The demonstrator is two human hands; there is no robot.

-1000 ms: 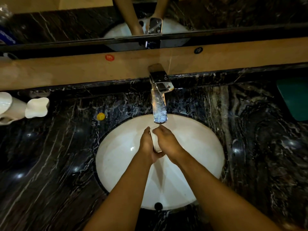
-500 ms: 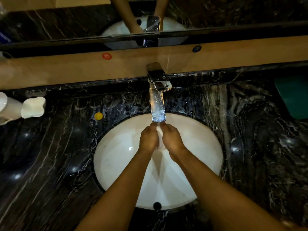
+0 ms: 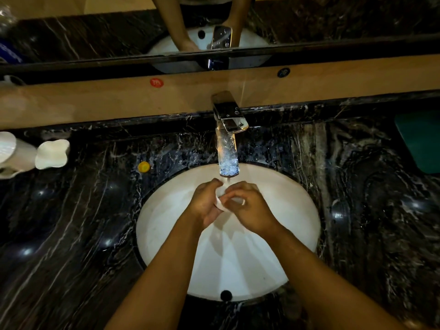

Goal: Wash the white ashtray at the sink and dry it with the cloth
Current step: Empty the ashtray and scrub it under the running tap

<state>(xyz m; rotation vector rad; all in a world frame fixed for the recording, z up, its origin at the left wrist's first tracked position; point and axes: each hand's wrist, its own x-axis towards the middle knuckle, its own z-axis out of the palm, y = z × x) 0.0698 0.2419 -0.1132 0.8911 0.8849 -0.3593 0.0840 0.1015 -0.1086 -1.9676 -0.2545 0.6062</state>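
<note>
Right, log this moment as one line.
stage: washing | left hand and right hand: both on white ashtray | place: under tap, over sink | water: running | drying: not yet done

Dim black marble counter [image 3: 71, 234], mirror [image 3: 95, 32]

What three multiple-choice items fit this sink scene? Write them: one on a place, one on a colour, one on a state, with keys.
1. Where is the white ashtray?
A. on the counter
B. between both hands under the tap
C. on the basin floor

2. What colour is the small cap left of the basin?
A. yellow
B. red
C. green

3. What is the tap doing?
A. shut off
B. running
C. removed

Key: B, the left hand and right hand clasp it below the spout; A, it shows yellow on the dark counter; B, a stream falls from the spout.
</note>
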